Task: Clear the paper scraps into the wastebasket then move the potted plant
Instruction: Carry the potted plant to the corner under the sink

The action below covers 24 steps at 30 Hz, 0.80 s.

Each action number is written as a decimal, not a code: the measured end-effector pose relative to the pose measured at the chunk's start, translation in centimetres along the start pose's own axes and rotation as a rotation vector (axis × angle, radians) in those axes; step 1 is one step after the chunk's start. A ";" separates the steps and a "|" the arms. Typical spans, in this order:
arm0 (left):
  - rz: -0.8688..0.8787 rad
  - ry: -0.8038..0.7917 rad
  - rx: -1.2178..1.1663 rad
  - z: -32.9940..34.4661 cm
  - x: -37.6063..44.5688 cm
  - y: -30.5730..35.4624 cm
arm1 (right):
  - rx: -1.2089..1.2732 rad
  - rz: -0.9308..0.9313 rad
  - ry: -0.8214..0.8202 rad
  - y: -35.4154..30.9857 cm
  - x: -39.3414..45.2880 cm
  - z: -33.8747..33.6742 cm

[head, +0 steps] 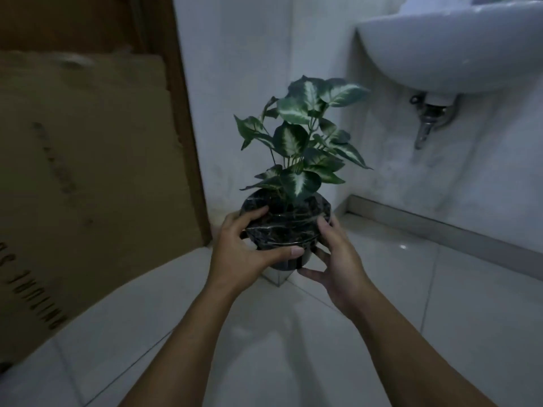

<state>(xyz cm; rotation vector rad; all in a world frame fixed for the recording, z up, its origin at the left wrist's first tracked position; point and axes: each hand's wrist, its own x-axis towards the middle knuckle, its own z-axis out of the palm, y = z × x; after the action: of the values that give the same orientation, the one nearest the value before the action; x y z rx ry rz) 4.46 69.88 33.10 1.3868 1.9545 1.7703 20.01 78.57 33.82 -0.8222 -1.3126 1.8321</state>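
Note:
A potted plant with green, white-veined leaves stands in a dark marbled pot, held upright just above the white tiled floor near a wall corner. My left hand wraps the pot's left side, thumb across its front. My right hand grips the right side, fingers under the base. No paper scraps or wastebasket show in this view.
A large brown cardboard sheet leans against a wooden door frame on the left. A white wall-mounted sink with a metal drain pipe hangs at upper right. A metal floor drain strip runs along the right wall. White floor tiles lie below my arms.

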 end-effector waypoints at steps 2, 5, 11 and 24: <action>0.008 -0.044 0.002 4.0 1.9 0.0 | -0.024 -0.021 0.068 -0.5 1.9 -3.4; 0.011 -0.093 -0.005 8.9 4.4 0.2 | -0.007 -0.046 0.163 -1.5 4.7 -7.4; -0.038 -0.245 0.022 14.8 9.6 1.9 | 0.000 -0.044 0.244 -4.6 8.4 -12.7; -0.213 -0.537 -0.123 19.8 21.3 -0.5 | 0.014 -0.008 0.297 -6.2 16.1 -16.4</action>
<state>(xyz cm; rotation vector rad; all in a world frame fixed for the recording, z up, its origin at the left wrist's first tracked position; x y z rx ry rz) 5.32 98.76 36.49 1.3712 1.6053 1.2358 26.15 101.54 33.85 -1.0353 -1.1100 1.6361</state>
